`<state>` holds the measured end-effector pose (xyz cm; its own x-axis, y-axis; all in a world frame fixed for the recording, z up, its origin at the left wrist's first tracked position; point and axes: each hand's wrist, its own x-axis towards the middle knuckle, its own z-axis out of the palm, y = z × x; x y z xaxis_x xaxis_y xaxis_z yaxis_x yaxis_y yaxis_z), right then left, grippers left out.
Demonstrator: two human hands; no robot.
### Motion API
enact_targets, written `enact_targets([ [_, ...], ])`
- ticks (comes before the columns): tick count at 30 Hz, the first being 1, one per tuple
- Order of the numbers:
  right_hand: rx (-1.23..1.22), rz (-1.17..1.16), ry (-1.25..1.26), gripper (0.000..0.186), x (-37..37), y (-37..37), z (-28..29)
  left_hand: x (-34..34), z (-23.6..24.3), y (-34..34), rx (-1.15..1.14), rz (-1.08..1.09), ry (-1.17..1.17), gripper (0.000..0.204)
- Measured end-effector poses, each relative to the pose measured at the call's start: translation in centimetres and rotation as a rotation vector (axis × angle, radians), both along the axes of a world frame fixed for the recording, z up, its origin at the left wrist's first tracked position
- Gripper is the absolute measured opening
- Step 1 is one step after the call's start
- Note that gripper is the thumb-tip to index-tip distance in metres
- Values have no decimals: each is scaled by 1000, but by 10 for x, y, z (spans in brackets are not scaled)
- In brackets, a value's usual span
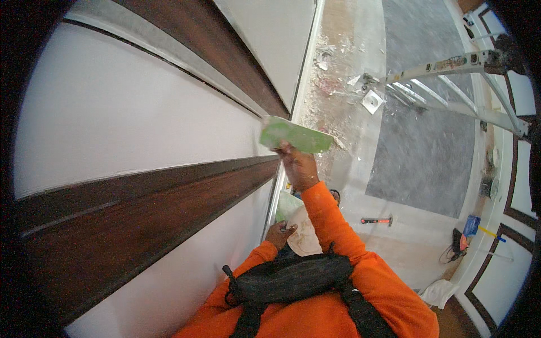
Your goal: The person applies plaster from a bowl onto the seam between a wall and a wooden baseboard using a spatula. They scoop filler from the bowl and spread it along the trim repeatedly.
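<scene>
A white wall [112,112] fills the left of the view, crossed by two dark brown wooden bands [141,197] that run toward its far corner. To the right lies the floor [422,152], grey in the middle and littered with pale debris [332,73] along the foot of the wall. A white stepladder [451,84] stands over the floor at upper right, and a hammer with a red and black handle [376,220] lies on the floor nearer the person, well apart from both hands. The person's orange sleeves [332,225] rise from the lower edge, above a black strap harness [287,279]. The right hand [297,166] is raised and clenched on a broad green trowel blade [293,135], which sits just above the hand with its left end touching the wall above the lower band. The left hand [279,234], lower and close to the chest, grips a second green blade [288,204] together with a whitish rag [304,234].
</scene>
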<state>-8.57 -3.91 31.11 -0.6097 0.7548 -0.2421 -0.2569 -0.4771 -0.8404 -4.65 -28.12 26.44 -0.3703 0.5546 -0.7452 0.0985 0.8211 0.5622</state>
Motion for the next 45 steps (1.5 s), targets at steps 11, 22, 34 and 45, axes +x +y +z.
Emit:
enact_targets([
  [11, 385, -172, -307, 40, -7, -44, -29, 4, -4, -16, -125, 33, 64, 59],
  [22, 913, 55, -349, 77, -29, -12, -48, -4, -15, -16, -145, 64, -140, 86],
  [34, -18, 13, -223, 28, 10, 10, -66, 0, 35, 27, 104, 152, -237, 44],
  [45, -135, -17, 12, 29, -9, 6, 38, 1, -10, -2, -57, -5, -9, 57],
])
